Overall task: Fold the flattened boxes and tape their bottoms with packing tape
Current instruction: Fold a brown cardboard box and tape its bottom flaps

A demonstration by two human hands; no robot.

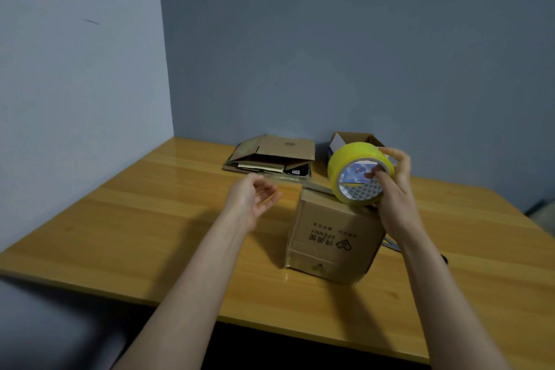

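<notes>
The erected cardboard box point(333, 240) stands on the wooden counter point(150, 219), its printing upside down. The left hand point(255, 198) hovers just left of its top edge with fingers loosely curled; it cannot be told whether they pinch anything. The right hand point(393, 189) grips the yellow packing tape roll point(359, 173) above the box's far right corner, thumb in the core. Farther back lie the flattened boxes point(270, 156) and an open box point(354, 140).
</notes>
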